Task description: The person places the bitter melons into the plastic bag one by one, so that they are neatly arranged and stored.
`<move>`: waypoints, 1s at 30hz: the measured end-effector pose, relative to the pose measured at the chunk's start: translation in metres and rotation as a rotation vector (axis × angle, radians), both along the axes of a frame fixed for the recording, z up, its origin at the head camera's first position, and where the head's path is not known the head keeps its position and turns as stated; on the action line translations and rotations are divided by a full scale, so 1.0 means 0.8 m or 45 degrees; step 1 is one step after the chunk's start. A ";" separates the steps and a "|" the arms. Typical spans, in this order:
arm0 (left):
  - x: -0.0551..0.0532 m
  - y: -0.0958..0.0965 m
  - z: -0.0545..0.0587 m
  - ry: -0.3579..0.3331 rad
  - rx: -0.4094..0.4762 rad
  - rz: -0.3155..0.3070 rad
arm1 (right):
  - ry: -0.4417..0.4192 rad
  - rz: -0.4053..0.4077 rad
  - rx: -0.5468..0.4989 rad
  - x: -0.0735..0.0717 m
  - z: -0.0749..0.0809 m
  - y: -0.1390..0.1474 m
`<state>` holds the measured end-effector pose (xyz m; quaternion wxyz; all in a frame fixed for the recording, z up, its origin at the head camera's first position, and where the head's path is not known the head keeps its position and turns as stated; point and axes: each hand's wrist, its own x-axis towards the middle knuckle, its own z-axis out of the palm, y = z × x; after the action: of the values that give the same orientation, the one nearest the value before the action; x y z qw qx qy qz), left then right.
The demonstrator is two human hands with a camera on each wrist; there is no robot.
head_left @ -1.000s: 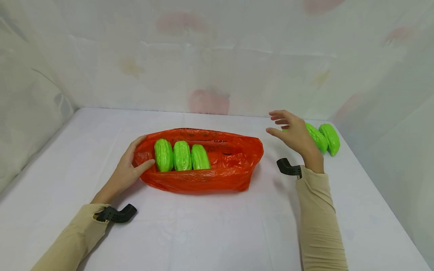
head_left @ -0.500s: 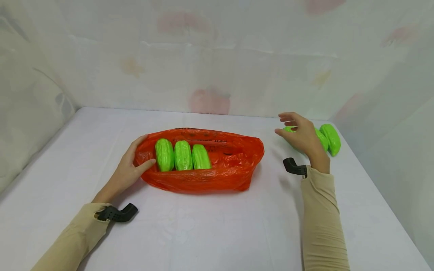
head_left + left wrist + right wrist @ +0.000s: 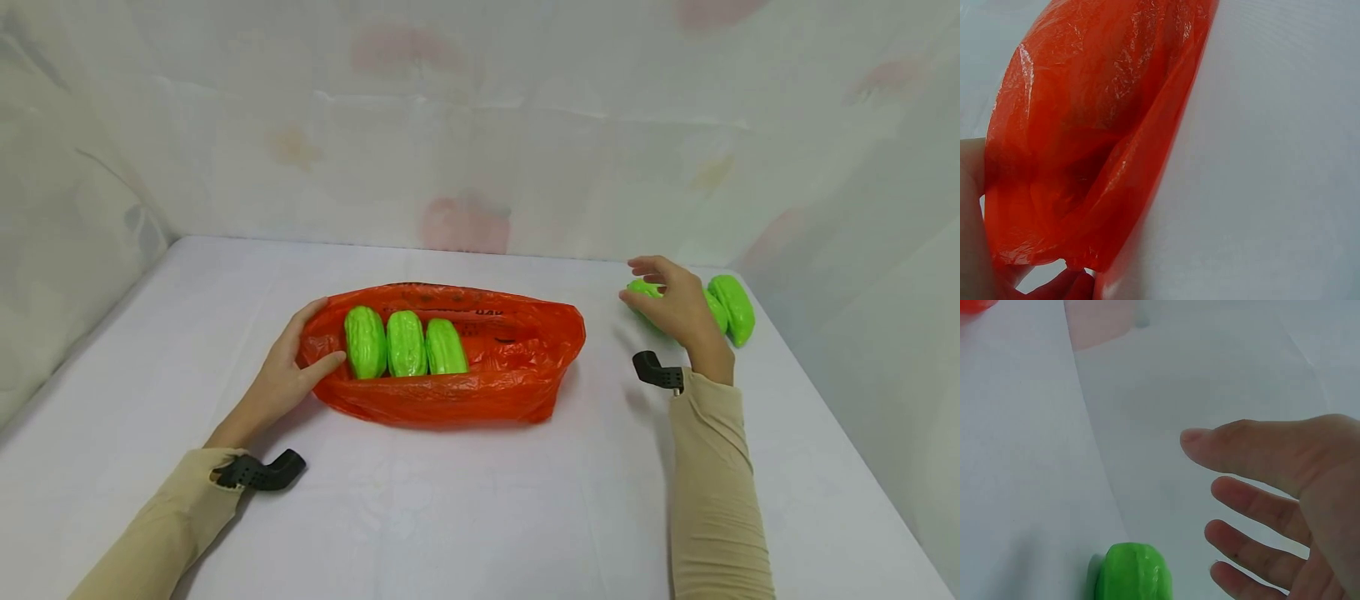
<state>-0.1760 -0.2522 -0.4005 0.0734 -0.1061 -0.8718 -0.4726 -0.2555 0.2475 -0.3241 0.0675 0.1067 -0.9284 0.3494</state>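
A red plastic bag (image 3: 510,396) lies with its mouth spread on the white table. Three bright green ridged gourds, a left one (image 3: 366,343), a middle one (image 3: 407,344) and a right one (image 3: 447,347), sit side by side in its left half. My left hand (image 3: 279,379) holds the bag's left end, thumb over the near rim. In the left wrist view the bag (image 3: 1072,119) hides most of that hand. My right hand (image 3: 675,307), fingers spread and holding nothing, hovers over more gourds at the back right. One gourd (image 3: 1135,575) shows below it in the right wrist view.
Beyond the right hand lie a gourd (image 3: 732,310) by the table's right edge and another gourd (image 3: 717,314), partly hidden by the wrist. A third gourd (image 3: 642,287) shows behind the fingers. A pale patterned sheet (image 3: 570,167) rises behind the table (image 3: 480,517).
My right hand has moved right and slightly down in the head view, closer over the gourds. The left hand and the bag have stayed practically in place.
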 end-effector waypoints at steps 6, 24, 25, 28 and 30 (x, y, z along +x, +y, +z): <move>0.001 -0.001 0.001 -0.019 0.004 -0.005 | -0.013 -0.050 0.016 -0.004 -0.008 0.007; 0.001 -0.001 0.001 -0.003 -0.003 -0.004 | -0.053 -0.121 0.018 -0.009 -0.034 0.029; 0.001 -0.001 0.001 -0.001 -0.002 -0.004 | -0.057 -0.123 0.018 -0.009 -0.035 0.030; 0.001 -0.001 0.001 0.001 -0.002 -0.004 | -0.080 -0.134 0.025 -0.010 -0.038 0.032; 0.001 0.000 0.001 0.000 -0.001 -0.004 | -0.092 -0.143 0.032 -0.011 -0.040 0.034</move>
<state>-0.1748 -0.2526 -0.3994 0.0726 -0.1075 -0.8718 -0.4723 -0.2639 0.2746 -0.3559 0.0519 0.0426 -0.9391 0.3370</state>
